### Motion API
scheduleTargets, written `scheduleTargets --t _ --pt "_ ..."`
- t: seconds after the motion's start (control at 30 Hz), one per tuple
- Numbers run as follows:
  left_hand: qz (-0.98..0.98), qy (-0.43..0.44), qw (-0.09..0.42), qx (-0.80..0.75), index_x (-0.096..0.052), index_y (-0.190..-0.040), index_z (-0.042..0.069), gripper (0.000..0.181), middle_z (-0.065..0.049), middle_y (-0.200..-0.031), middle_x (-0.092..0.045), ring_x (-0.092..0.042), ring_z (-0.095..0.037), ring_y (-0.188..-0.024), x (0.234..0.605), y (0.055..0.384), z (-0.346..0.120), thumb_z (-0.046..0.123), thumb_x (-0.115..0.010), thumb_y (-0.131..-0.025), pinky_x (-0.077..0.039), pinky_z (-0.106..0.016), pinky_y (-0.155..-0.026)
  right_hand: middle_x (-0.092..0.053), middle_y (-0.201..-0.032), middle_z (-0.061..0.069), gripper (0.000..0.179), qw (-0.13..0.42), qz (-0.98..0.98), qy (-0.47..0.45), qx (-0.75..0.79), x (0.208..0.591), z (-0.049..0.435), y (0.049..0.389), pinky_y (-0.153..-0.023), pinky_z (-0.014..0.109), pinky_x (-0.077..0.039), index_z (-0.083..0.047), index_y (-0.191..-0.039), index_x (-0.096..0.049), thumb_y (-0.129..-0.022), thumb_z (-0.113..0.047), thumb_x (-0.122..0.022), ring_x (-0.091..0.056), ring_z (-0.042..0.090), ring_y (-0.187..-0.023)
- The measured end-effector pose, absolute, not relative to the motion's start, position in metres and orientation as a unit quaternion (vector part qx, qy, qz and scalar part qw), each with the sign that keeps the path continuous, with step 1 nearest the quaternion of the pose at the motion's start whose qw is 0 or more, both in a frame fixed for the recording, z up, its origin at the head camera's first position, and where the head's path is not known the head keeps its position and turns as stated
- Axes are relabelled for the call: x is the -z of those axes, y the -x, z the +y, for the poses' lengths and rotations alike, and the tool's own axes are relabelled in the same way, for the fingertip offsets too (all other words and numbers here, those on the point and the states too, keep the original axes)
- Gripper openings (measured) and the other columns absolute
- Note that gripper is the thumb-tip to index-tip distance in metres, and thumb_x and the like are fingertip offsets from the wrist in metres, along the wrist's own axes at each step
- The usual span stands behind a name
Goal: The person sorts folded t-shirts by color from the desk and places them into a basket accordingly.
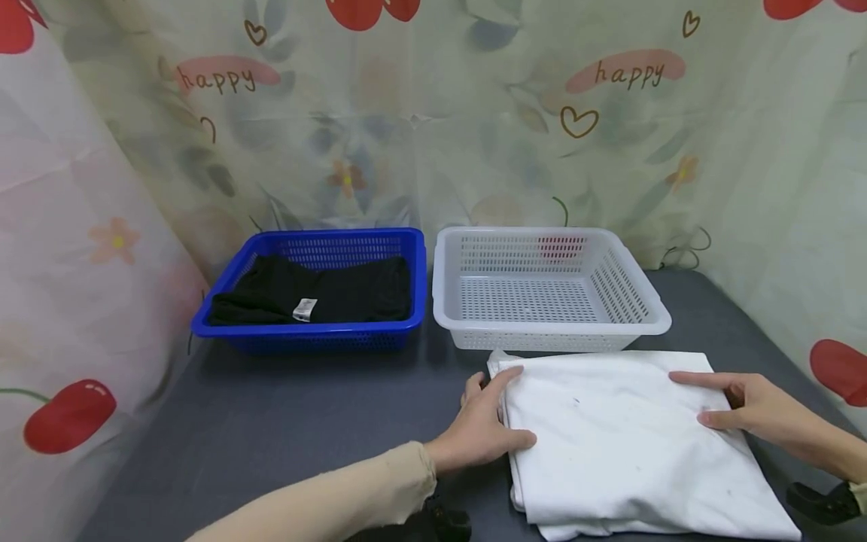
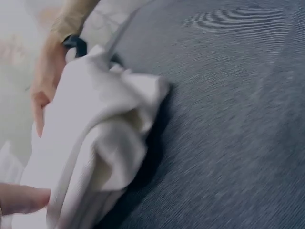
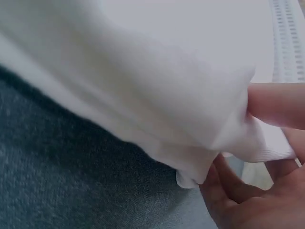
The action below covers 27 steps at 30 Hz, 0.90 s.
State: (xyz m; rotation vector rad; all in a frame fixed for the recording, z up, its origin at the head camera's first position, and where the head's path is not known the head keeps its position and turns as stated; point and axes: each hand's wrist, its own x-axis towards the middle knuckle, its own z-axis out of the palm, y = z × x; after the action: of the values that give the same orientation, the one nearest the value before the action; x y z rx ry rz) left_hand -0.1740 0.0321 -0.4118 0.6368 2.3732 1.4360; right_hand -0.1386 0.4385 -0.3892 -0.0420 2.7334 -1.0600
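Observation:
A folded white garment lies on the dark grey table in front of the white basket, its layers showing along the left edge. My left hand holds that edge, thumb on top and some fingers hidden beyond the side. On the other side, my right hand grips the garment near its far right part. In the right wrist view, fingers of that hand curl beneath the cloth's edge while another digit presses from above. Loose rolled folds bulge at the near end in the left wrist view.
A white perforated basket stands just behind the garment. Left of it is a blue basket holding folded black cloth with a white label. Printed curtains enclose the table at the back and sides.

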Motion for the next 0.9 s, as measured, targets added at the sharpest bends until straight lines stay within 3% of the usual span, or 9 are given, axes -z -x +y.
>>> scheduleTargets --t 0.13,0.23,0.3,0.37,0.53,0.63,0.73,0.9 --pt "0.824 -0.232 0.138 -0.499 -0.056 -0.140 0.014 0.064 -0.012 -0.151 -0.032 -0.030 -0.034 -0.134 0.413 0.178 0.031 0.019 -0.080 -0.081 -0.036 -0.048 -0.103 -0.061 -0.110 0.016 0.065 0.081 0.923 0.011 0.376 0.392 0.439 0.138 -0.073 0.023 -0.046 -0.010 -0.143 -0.053 -0.086 -0.028 -0.078 -0.052 0.005 -0.095" --pt "0.813 -0.244 0.118 -0.515 -0.057 -0.139 0.010 0.064 -0.003 -0.142 -0.041 -0.042 -0.024 -0.121 0.413 0.178 0.032 0.015 -0.080 -0.079 -0.042 -0.038 -0.096 -0.050 -0.135 0.022 0.062 0.055 0.919 0.013 0.390 0.394 0.438 0.137 -0.076 0.017 -0.044 -0.012 -0.143 -0.054 -0.087 -0.026 -0.078 -0.046 -0.005 -0.104" --pt "0.797 -0.253 0.122 -0.535 -0.058 -0.138 0.011 0.063 -0.002 -0.135 -0.046 -0.047 -0.018 -0.111 0.412 0.180 0.033 0.012 -0.081 -0.079 -0.046 -0.032 -0.089 -0.043 -0.143 0.020 0.061 0.045 0.913 0.018 0.406 0.395 0.437 0.136 -0.079 0.013 -0.042 -0.013 -0.143 -0.054 -0.087 -0.025 -0.077 -0.043 -0.010 -0.108" --pt "0.777 -0.255 0.143 -0.558 -0.060 -0.136 0.013 0.062 -0.001 -0.131 -0.050 -0.052 -0.013 -0.105 0.411 0.183 0.034 0.009 -0.082 -0.078 -0.048 -0.027 -0.083 -0.042 -0.145 0.012 0.062 0.051 0.899 0.028 0.434 0.396 0.437 0.134 -0.081 0.012 -0.042 -0.012 -0.144 -0.053 -0.088 -0.021 -0.077 -0.041 -0.012 -0.111" --pt "0.747 -0.238 0.206 -0.585 -0.059 -0.138 0.018 0.064 0.000 -0.133 -0.055 -0.058 -0.010 -0.107 0.413 0.189 0.035 0.012 -0.084 -0.080 -0.050 -0.024 -0.081 -0.047 -0.138 -0.012 0.063 0.134 0.846 0.078 0.511 0.398 0.434 0.132 -0.086 0.028 -0.051 -0.011 -0.149 -0.045 -0.091 -0.007 -0.070 -0.046 -0.004 -0.118" --pt "0.739 -0.250 0.213 -0.589 -0.053 -0.144 0.017 0.069 -0.002 -0.139 -0.052 -0.060 -0.013 -0.110 0.413 0.188 0.034 0.010 -0.082 -0.082 -0.051 -0.025 -0.081 -0.048 -0.137 -0.013 0.062 0.174 0.827 0.093 0.526 0.399 0.432 0.132 -0.084 0.038 -0.054 -0.011 -0.150 -0.044 -0.093 -0.005 -0.068 -0.051 0.002 -0.116" --pt "0.727 -0.266 0.213 -0.596 -0.046 -0.148 0.016 0.074 -0.004 -0.148 -0.044 -0.058 -0.014 -0.116 0.409 0.187 0.033 0.006 -0.080 -0.083 -0.052 -0.024 -0.082 -0.049 -0.137 -0.012 0.061 0.166 0.836 0.092 0.515 0.399 0.432 0.131 -0.082 0.039 -0.054 -0.011 -0.148 -0.047 -0.091 -0.007 -0.070 -0.050 0.001 -0.116" --pt "0.709 -0.267 0.220 -0.615 -0.043 -0.150 0.017 0.077 -0.004 -0.150 -0.041 -0.065 -0.015 -0.105 0.396 0.183 0.029 0.002 -0.079 -0.083 -0.054 -0.026 -0.076 -0.051 -0.132 -0.013 0.059 0.133 0.861 0.064 0.487 0.388 0.430 0.128 -0.079 0.038 -0.055 -0.011 -0.145 -0.051 -0.090 -0.010 -0.072 -0.048 -0.003 -0.113"
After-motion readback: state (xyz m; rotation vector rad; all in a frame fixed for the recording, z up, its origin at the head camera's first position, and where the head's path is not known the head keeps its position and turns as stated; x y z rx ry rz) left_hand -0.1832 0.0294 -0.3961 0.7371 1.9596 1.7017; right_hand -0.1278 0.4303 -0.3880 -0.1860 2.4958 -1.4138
